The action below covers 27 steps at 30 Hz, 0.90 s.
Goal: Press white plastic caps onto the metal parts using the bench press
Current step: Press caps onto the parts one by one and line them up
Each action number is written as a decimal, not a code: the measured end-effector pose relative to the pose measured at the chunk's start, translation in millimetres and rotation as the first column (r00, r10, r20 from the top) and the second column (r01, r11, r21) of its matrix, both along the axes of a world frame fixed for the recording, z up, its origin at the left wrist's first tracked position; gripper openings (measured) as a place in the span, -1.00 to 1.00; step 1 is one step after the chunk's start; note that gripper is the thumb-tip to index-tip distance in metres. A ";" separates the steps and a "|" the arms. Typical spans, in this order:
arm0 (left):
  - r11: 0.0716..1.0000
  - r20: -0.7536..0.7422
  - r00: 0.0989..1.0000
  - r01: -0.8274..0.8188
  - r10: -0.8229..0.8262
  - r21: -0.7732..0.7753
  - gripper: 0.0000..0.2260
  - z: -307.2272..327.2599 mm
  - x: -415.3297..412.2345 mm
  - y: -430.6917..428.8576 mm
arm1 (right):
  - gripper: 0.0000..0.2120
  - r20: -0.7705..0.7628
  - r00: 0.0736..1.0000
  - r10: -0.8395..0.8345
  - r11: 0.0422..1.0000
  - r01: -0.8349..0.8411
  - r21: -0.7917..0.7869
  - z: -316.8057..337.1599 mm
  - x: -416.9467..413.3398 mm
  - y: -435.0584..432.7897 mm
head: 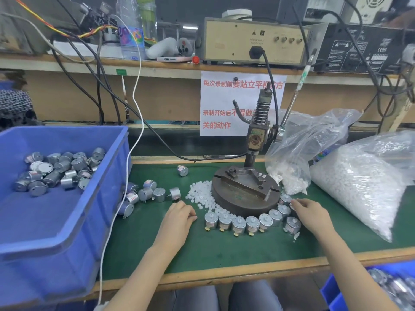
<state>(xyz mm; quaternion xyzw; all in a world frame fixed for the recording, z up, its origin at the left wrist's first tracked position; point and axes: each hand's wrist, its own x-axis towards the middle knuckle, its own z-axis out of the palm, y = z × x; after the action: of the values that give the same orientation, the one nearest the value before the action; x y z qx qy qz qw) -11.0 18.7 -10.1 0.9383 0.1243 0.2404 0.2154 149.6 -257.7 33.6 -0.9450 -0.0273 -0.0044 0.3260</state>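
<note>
Left hand (179,217): curled beside caps (201,194), seven o'clock of press (244,189); grip unclear to me.
Right hand (311,213): fingertips on motors (285,199), four o'clock; grip unclear.

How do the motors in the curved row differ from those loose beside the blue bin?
The row motors stand upright in an arc round the press base, each with a white cap on top. The loose motors lie on their sides, scattered, no caps visible. Both are silver cylinders.
</note>
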 end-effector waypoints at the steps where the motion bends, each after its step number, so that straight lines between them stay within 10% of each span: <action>1: 1.000 0.002 1.000 -0.002 0.002 -0.007 -0.88 0.1 -1.1 0.7 | -0.61 0.029 0.999 -0.022 0.999 0.023 -0.043 2.7 -2.8 1.4; 6: 1.000 0.024 1.000 -0.001 0.001 -0.003 -0.89 2.0 -8.9 1.6 | -0.68 0.228 0.973 0.025 1.000 -0.026 0.003 19.5 -39.9 42.0; 12: 0.997 -0.009 1.000 0.010 -0.009 0.073 -0.84 2.1 -19.0 4.6 | -0.76 0.194 0.880 0.433 0.895 -0.446 0.023 17.8 -89.2 140.5; 27: 0.987 0.054 0.987 -0.151 0.153 -0.051 -0.87 -4.5 -23.7 6.3 | -0.52 0.079 0.626 0.776 0.617 -0.727 -0.303 -4.7 -68.1 248.6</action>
<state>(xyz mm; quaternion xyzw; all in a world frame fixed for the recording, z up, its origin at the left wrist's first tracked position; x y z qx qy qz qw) -34.7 25.0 -14.6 0.9134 0.1949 0.2801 0.2219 81.5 -9.1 28.9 -0.8720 -0.4554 0.0407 0.1750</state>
